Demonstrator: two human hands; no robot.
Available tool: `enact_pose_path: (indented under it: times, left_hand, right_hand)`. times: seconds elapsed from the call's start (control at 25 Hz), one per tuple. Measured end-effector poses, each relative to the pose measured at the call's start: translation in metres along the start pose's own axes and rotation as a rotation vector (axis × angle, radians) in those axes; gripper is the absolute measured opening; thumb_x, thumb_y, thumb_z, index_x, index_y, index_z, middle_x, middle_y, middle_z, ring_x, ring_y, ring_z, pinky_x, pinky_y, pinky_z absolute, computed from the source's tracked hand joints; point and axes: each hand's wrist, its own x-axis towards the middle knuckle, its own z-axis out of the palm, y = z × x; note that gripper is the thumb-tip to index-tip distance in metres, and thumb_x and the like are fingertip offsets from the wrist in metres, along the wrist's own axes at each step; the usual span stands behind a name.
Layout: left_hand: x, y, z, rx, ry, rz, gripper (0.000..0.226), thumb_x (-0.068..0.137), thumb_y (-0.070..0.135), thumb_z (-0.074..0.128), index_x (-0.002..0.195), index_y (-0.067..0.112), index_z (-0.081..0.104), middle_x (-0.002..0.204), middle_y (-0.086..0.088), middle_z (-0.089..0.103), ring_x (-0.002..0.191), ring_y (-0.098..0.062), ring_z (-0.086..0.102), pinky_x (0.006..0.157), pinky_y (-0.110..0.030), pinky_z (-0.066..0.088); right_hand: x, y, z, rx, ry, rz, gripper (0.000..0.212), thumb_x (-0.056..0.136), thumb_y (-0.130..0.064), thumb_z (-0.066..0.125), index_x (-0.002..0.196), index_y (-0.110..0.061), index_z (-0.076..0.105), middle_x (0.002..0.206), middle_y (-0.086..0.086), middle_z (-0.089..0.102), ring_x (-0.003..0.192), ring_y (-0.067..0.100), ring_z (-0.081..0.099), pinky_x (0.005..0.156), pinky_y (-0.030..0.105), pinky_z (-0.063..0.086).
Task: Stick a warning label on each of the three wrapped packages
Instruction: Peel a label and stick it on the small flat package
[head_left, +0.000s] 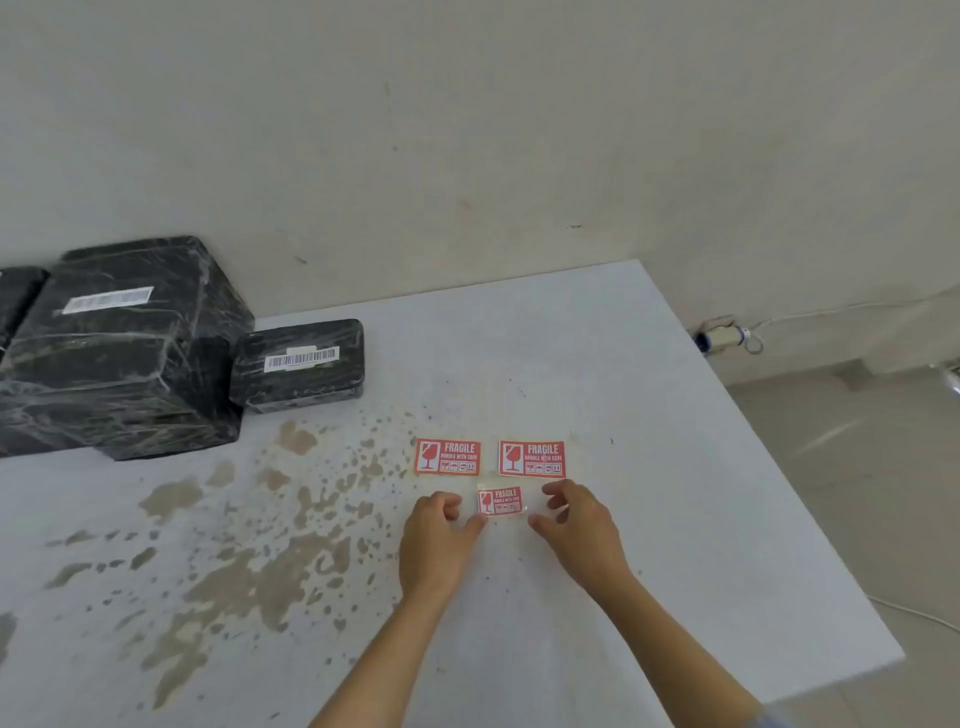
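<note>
Three red "FRAGILE" labels lie on the white table (649, 415): a large one (448, 457), a second large one (532, 458) to its right, and a smaller one (500, 501) below them. My left hand (434, 540) touches the small label's left corner with its thumb, fingers curled. My right hand (582, 525) hovers just right of that label, fingers bent and apart. A big black wrapped package (119, 348) sits at the far left, a small black wrapped package (298, 364) beside it, and a third black package (15, 296) shows at the left edge.
The table surface has brownish worn patches (270, 561) at left and middle. The table's right edge drops to a tiled floor. A wall socket with a cable (727, 332) sits by the wall at the right.
</note>
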Motion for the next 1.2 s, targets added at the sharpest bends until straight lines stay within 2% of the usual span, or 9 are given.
enact_pose_path:
  times: [0.16,0.32,0.44,0.56,0.64,0.76,0.92,1.08,1.2]
  left_hand:
    - [0.009,0.012,0.010,0.018,0.053,-0.089,0.027,0.076,0.040,0.070,0.089,0.020,0.057,0.093,0.002,0.060,0.084,-0.014,0.059,0.067,-0.026,0.046]
    - [0.018,0.014,0.018,0.035,0.055,-0.092,0.017,0.075,0.032,0.073,0.078,0.019,0.064,0.091,-0.001,0.063,0.081,-0.016,0.061,0.068,-0.028,0.049]
    - [0.016,0.012,0.020,-0.058,0.062,-0.074,0.013,0.076,0.028,0.073,0.074,0.020,0.063,0.089,-0.002,0.066,0.078,-0.015,0.061,0.068,-0.026,0.048]
    - [0.005,0.016,0.012,-0.233,0.059,-0.045,0.011,0.078,0.025,0.072,0.077,0.015,0.065,0.084,0.000,0.067,0.076,-0.011,0.061,0.065,-0.017,0.043]
    - [-0.001,0.020,-0.001,-0.329,0.046,-0.016,0.009,0.079,0.021,0.071,0.077,0.014,0.066,0.077,0.003,0.067,0.073,-0.008,0.060,0.064,-0.015,0.042]
    - [-0.001,0.019,-0.029,-0.407,0.062,0.030,0.006,0.078,0.017,0.071,0.077,0.013,0.067,0.074,0.004,0.066,0.071,-0.010,0.059,0.063,-0.012,0.043]
    - [0.006,0.018,-0.081,-0.402,0.147,0.111,0.007,0.078,0.018,0.072,0.081,0.014,0.067,0.078,0.004,0.067,0.075,-0.010,0.060,0.061,-0.006,0.044]
    - [0.022,0.002,-0.143,-0.312,0.294,0.136,0.021,0.075,0.030,0.074,0.093,0.022,0.065,0.088,0.008,0.065,0.085,-0.005,0.059,0.067,-0.011,0.044]
    - [0.044,-0.022,-0.177,-0.229,0.389,0.102,0.025,0.082,0.034,0.066,0.103,0.020,0.062,0.102,0.006,0.061,0.095,-0.011,0.057,0.076,-0.021,0.044]
  right_hand:
    - [0.008,0.001,0.002,0.023,-0.030,0.026,0.038,0.085,-0.029,0.065,0.120,-0.017,0.053,0.107,0.000,0.060,0.091,0.012,0.054,0.080,0.023,0.046]
    - [0.013,0.003,0.002,0.027,-0.024,0.022,0.036,0.085,-0.028,0.065,0.117,-0.016,0.054,0.104,0.000,0.059,0.090,0.013,0.055,0.079,0.023,0.046]
    - [0.012,0.003,0.003,0.053,-0.029,0.016,0.034,0.085,-0.028,0.065,0.115,-0.015,0.056,0.102,-0.001,0.058,0.090,0.014,0.055,0.078,0.024,0.046]
    - [0.010,-0.003,0.002,0.140,-0.034,0.006,0.032,0.084,-0.028,0.067,0.112,-0.015,0.057,0.097,-0.002,0.058,0.083,0.012,0.055,0.072,0.019,0.044]
    - [0.010,-0.013,0.001,0.237,-0.025,-0.030,0.026,0.083,-0.026,0.069,0.106,-0.016,0.060,0.092,-0.003,0.061,0.077,0.012,0.056,0.064,0.012,0.042]
    - [0.013,-0.039,-0.002,0.345,-0.022,-0.115,0.008,0.082,-0.016,0.070,0.083,-0.017,0.062,0.077,-0.005,0.062,0.067,0.008,0.054,0.057,0.007,0.041]
    - [0.022,-0.087,0.006,0.362,-0.094,-0.229,0.015,0.080,-0.013,0.070,0.070,-0.017,0.060,0.069,0.002,0.062,0.061,0.012,0.050,0.055,0.012,0.039]
    - [0.040,-0.141,0.024,0.347,-0.112,-0.246,0.010,0.083,-0.013,0.067,0.075,-0.012,0.062,0.067,0.001,0.060,0.055,0.010,0.049,0.052,0.012,0.039]
    - [0.061,-0.172,0.042,0.393,-0.093,-0.176,0.008,0.085,-0.015,0.064,0.082,-0.008,0.064,0.075,0.003,0.062,0.058,0.014,0.050,0.062,0.034,0.047]
